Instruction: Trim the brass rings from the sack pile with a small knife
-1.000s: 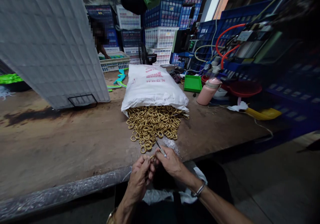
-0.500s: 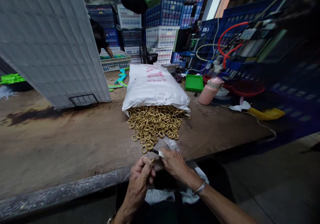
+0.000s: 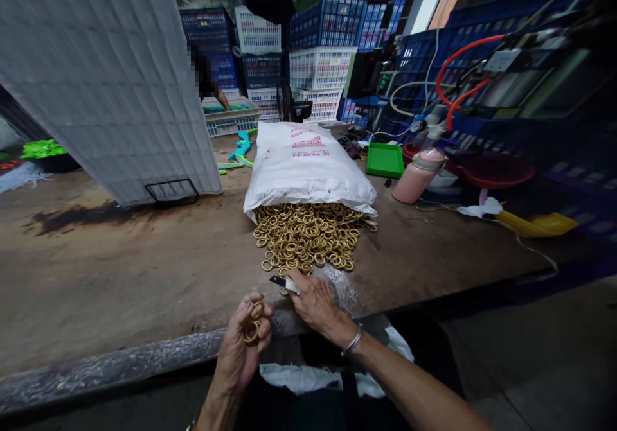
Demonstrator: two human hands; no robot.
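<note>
our left hand (image 3: 241,344) is half curled and has hold of gold rings (image 3: 252,321). we can see two by the fingers, and we cannot tell if more hide inside. to the right, and a bit farther from us, our right hand (image 3: 315,304) is mostly closed around a small knife (image 3: 292,286), with the dark tip pointing left. its fingers are at the front of the ring pile (image 3: 308,235), and we cannot tell if they pinch a ring. the pile spills toward us from the white sack (image 3: 311,171), up and to the right of our left hand.

on the left, a tall white panel (image 3: 120,97) stands on the brown table (image 3: 144,270). a wide stretch of wood shows from there to the pile. the near edge (image 3: 116,370), wrapped in shiny plastic, runs behind our left hand. farther right, more wood shows between the pile and the pink bottle (image 3: 418,177).

half a second ago, our left hand pinched a bit of gold at its fingertips, close to our right hand. now it is farther left, and its rings show as round hoops. our right hand has gone left too, up to the pile's front.
</note>
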